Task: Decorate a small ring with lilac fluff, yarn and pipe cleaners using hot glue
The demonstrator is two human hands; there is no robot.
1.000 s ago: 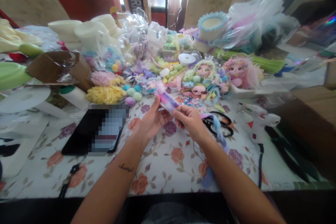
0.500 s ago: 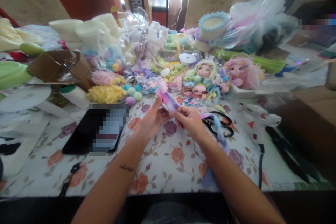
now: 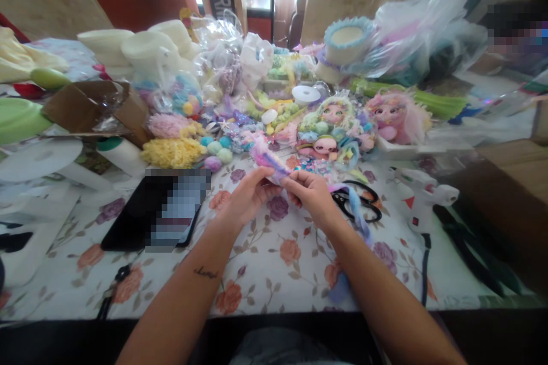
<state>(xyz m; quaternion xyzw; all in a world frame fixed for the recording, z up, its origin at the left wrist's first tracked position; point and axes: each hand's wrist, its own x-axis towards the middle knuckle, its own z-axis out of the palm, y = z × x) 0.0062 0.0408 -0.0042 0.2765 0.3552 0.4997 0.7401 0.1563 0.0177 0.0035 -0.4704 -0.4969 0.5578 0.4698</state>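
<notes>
A fluffy pink-and-purple strip (image 3: 266,155) is held between my two hands above the middle of the table, its free end pointing away from me. My left hand (image 3: 248,194) pinches its near part from the left. From the right, my right hand (image 3: 310,194) closes its thumb and fingers on the same near end. A fuzzy lilac-and-blue tail (image 3: 356,205) comes out beyond my right hand and runs down beside my right forearm, which partly hides it. Black-handled scissors (image 3: 372,214) lie under that tail. Whether tail and strip are one piece I cannot tell.
A black tablet (image 3: 128,211) lies to the left on the flowered tablecloth (image 3: 252,285). On the right are a white glue gun (image 3: 422,197) and dark-handled pliers (image 3: 468,251). Doll heads (image 3: 331,111), pompoms (image 3: 222,154) and yellow yarn (image 3: 173,152) crowd the back.
The fluffy strip has tipped lower and turned, showing its edge and paler side. My left fingers have shifted down it toward my right hand, which moved only slightly.
</notes>
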